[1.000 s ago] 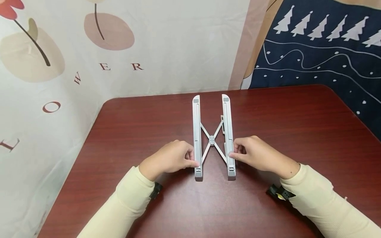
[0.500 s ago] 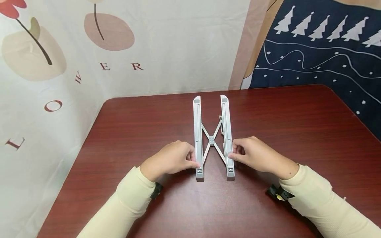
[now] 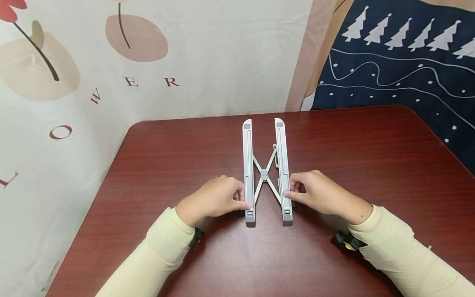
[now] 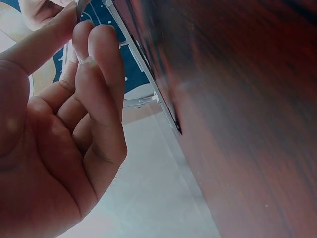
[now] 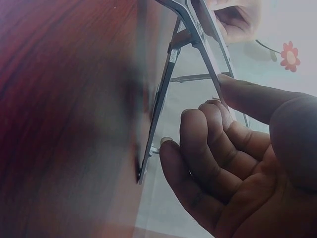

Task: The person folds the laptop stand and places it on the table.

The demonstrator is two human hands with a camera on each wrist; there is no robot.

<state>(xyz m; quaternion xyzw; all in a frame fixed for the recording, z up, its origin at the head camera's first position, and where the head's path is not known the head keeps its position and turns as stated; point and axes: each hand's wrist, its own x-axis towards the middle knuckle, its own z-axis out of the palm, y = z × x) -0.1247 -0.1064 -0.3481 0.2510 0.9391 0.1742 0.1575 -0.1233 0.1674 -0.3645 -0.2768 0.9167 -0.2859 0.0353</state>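
Observation:
A silver folding stand [image 3: 264, 175], two long arms joined by an X-shaped brace, stands on the table in the head view. My left hand [image 3: 217, 196] pinches the near part of its left arm, thumb on top. On the right arm, my right hand [image 3: 315, 192] pinches a spot slightly farther from me. The right wrist view has my right hand [image 5: 223, 158] with its thumb on the raised arm of the stand [image 5: 210, 59], the other fingers curled beneath. In the left wrist view, the left hand's [image 4: 74, 119] thumb and finger meet on a grey edge at the top.
The dark red table [image 3: 178, 148] spreads around the stand. Behind it hangs a pale cloth [image 3: 230, 62] with flowers and letters, and at the right a navy cloth [image 3: 400, 70] with white trees. Black straps show beneath both sleeves.
The stand's two arms have come closer together and its brace is narrower. My left hand has shifted slightly right with the left arm, my right hand slightly left; both grips are kept.

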